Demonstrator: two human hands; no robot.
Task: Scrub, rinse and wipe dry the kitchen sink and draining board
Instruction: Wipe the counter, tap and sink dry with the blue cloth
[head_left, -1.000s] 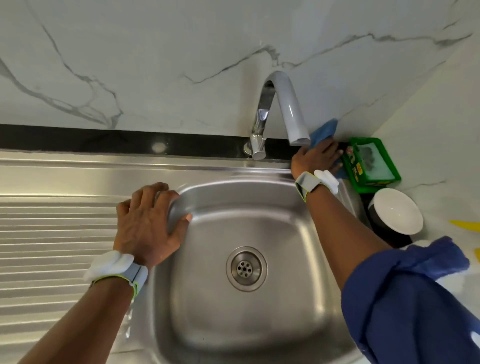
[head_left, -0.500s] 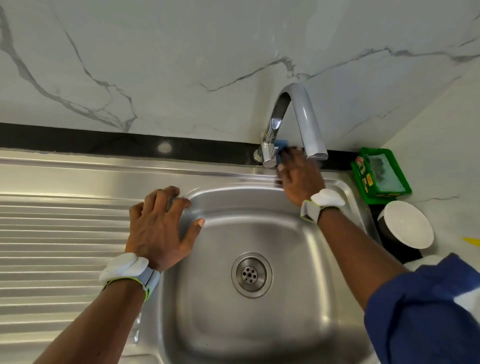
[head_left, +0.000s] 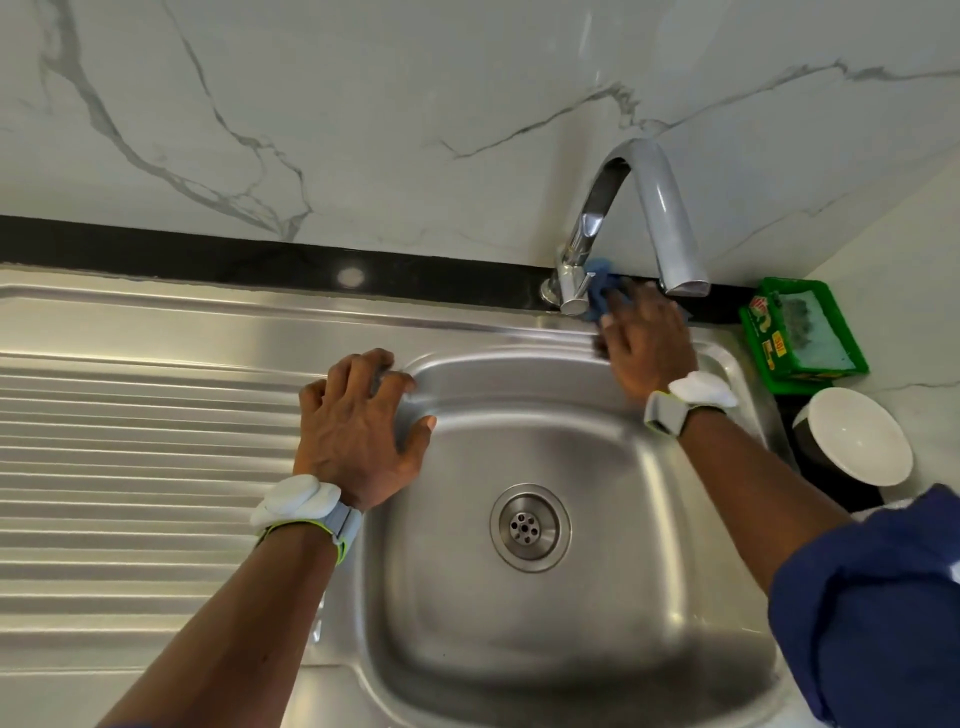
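Fingers (head_left: 623, 307) gripping cloth (head_left: 602, 271) by tap (head_left: 670, 218), draining board (head_left: 130, 441) stretching leftward

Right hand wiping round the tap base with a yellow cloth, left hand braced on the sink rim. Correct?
No: the cloth is blue, not yellow, as the head view shows. The rest holds: right hand holds it at the tap base, left hand braced on the sink rim.

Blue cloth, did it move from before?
Yes. The blue cloth slid left, away from the green box, to the tap base.
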